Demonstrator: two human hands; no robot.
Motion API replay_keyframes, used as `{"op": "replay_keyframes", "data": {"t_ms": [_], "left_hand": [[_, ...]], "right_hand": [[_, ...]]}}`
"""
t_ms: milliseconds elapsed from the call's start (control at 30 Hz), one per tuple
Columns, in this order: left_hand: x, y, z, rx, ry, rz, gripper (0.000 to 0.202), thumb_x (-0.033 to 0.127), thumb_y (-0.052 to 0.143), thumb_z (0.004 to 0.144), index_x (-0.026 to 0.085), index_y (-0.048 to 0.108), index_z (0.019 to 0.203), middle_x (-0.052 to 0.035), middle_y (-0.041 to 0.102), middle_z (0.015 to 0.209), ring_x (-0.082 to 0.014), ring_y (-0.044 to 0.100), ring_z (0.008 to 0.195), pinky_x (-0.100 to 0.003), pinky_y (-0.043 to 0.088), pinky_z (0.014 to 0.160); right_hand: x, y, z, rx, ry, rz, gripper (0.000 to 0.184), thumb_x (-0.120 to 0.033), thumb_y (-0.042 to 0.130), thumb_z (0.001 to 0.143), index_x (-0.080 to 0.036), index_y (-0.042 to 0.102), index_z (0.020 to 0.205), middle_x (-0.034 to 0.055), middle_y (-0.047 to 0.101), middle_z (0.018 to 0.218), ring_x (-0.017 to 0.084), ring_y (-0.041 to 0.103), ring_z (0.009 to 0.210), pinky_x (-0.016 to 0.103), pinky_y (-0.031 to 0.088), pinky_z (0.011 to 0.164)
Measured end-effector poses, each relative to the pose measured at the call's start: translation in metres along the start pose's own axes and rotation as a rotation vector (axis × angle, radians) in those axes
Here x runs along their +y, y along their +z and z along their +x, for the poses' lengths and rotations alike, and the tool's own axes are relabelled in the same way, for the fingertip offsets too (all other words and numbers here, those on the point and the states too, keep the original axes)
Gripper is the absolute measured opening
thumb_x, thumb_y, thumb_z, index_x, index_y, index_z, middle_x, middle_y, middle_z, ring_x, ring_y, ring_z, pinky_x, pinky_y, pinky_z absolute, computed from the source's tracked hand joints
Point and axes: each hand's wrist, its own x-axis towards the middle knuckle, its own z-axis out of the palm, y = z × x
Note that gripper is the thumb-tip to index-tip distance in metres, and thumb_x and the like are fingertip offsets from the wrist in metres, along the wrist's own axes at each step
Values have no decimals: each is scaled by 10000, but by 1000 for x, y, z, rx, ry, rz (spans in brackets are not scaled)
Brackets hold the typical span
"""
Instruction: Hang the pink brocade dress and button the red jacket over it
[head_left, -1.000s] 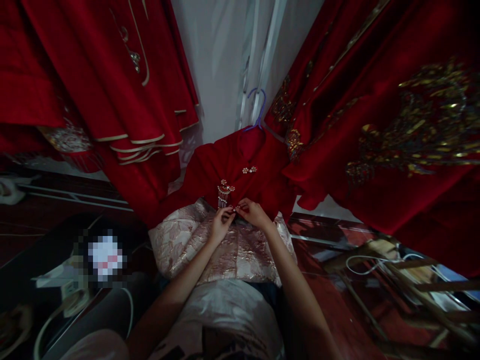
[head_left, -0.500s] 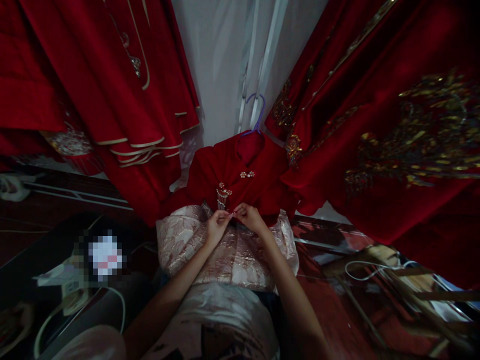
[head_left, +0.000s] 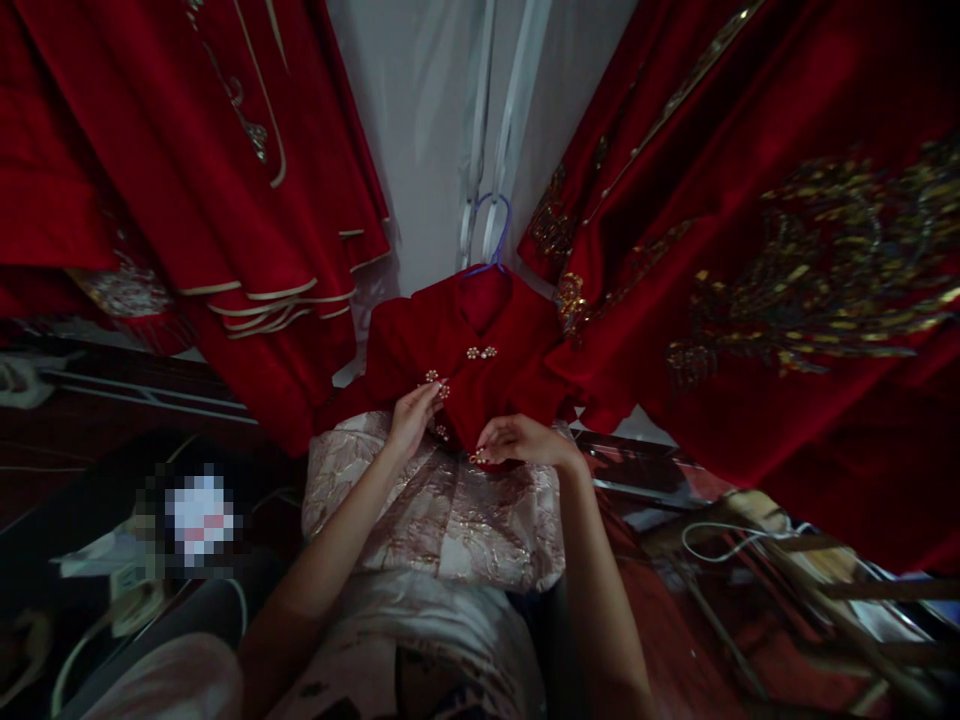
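Observation:
A red jacket (head_left: 397,325) hangs on a purple hanger (head_left: 504,212), its lower part spread over shiny patterned pale fabric (head_left: 442,515) in my lap. High on the jacket front, a beaded clasp (head_left: 481,353) joins both sides. My left hand (head_left: 412,418) pinches a beaded flower clasp (head_left: 443,389) at the jacket's left front edge. Just below those fingers another small ornament (head_left: 441,432) shows. Lower and to the right, my right hand (head_left: 521,440) is closed on the other edge, at a small beaded clasp half (head_left: 478,457). The two hands are apart.
Long red garments (head_left: 270,230) hang at left, and more with gold sequins (head_left: 825,270) at right. White rails (head_left: 480,120) stand behind the hanger. At lower left are a dark surface (head_left: 45,520) and a white cable (head_left: 75,650); at lower right, a wooden frame (head_left: 720,600).
My hands were together at the lower clasp and have separated. The left moved up and left to the flower clasp; the right moved slightly right and down. The view shifted slightly.

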Motion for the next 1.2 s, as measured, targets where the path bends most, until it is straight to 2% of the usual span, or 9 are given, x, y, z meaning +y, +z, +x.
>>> {"op": "replay_keyframes", "data": {"t_ms": [233,500,633,767,833,900,1000,1100,1200], "left_hand": [[1,5,-4,-56,-140,-84,330,283,732,725,172,706,1034,-44,711,1016,-101,641,833,-211,477,763],[-2,5,4,96,-309,-145,246,164,650,726,166,706,966,-9,694,815,-62,597,646,-174,474,634],[-3,-1,6,174,-358,-169,243,122,570,755,176,689,960,25,596,612,-49,531,512,-156,428,522],[8,-2,6,37,-364,-166,260,155,586,770,174,689,1007,8,604,664,-46,540,553,-152,449,564],[18,4,6,-70,-358,-60,247,224,590,792,161,700,1003,-20,627,742,-56,556,607,-161,457,595],[29,16,10,-174,-257,135,268,282,588,807,175,700,1026,-35,639,844,-70,563,668,-172,454,615],[41,38,23,-279,43,480,272,282,611,796,231,687,1053,-33,625,973,-101,543,749,-197,437,630],[47,54,44,-350,336,746,259,241,686,739,242,711,997,-40,580,914,-146,511,812,-254,429,754],[52,63,59,-445,538,940,174,277,720,718,227,736,884,-52,534,839,-196,484,857,-326,374,877]], "right_hand": [[-2,-1,-1,42,-17,-78,224,-228,663,680,-144,637,885,36,682,818,137,629,751,286,484,726],[-7,-1,-6,54,-41,-107,208,-198,643,672,-144,637,873,32,667,812,128,611,737,284,477,722],[-6,2,-4,49,-39,-97,206,-200,650,674,-143,636,871,32,671,816,122,609,735,277,477,717],[-5,2,-6,51,-6,-111,219,-230,670,684,-143,639,882,44,690,837,127,626,748,280,486,720],[-6,1,-12,22,22,-113,245,-272,688,689,-142,644,892,56,704,851,139,641,764,286,493,724],[-8,-2,-20,-2,49,-126,274,-311,704,686,-140,651,893,64,713,854,146,649,765,291,499,720],[-13,-5,-34,-6,76,-165,279,-316,715,677,-138,663,885,63,717,848,144,649,751,287,504,714],[-20,-5,-44,15,76,-179,268,-308,718,672,-142,670,877,66,721,847,152,657,760,294,510,725],[-26,-3,-51,23,69,-179,255,-313,719,679,-152,674,872,72,726,865,164,665,783,303,515,733]]}}
